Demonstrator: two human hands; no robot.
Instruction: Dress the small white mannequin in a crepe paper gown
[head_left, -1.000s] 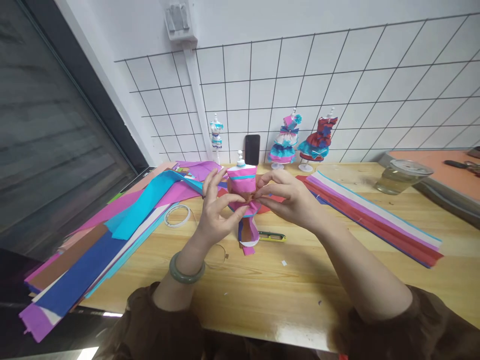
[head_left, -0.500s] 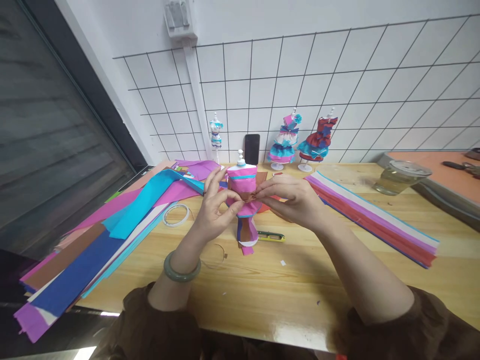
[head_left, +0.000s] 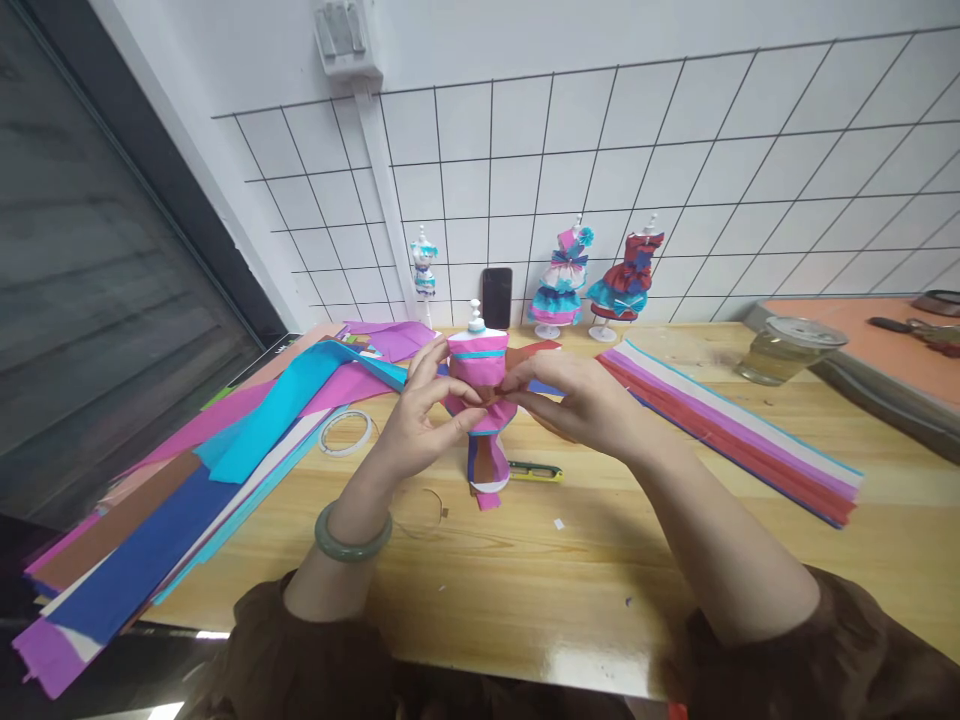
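Upright in front of me stands a small mannequin (head_left: 478,345) in a pink crepe-paper dress with a thin blue band near the top. Around its waist runs a brown paper strip (head_left: 485,392). My left hand (head_left: 433,415) wraps the left side of the waist, thumb and forefinger pressing on the strip at the front. From the right, my right hand (head_left: 574,398) pinches the strip at the waist with its fingertips. The strip's end is hidden by the fingers. A yellow-and-black cutter knife (head_left: 535,471) lies behind the mannequin's base, to its right.
Left lie layered crepe-paper strips (head_left: 142,540) and a tape roll (head_left: 345,433). Right is a bundle of striped paper strips (head_left: 735,430), then a lidded cup (head_left: 791,350). By the wall stand a phone (head_left: 496,298) and three dressed mannequins, including a red-and-blue one (head_left: 628,275).
The view has shifted slightly. My right fingers have moved a little closer in against the waist, while my left hand keeps its hold on the left side.
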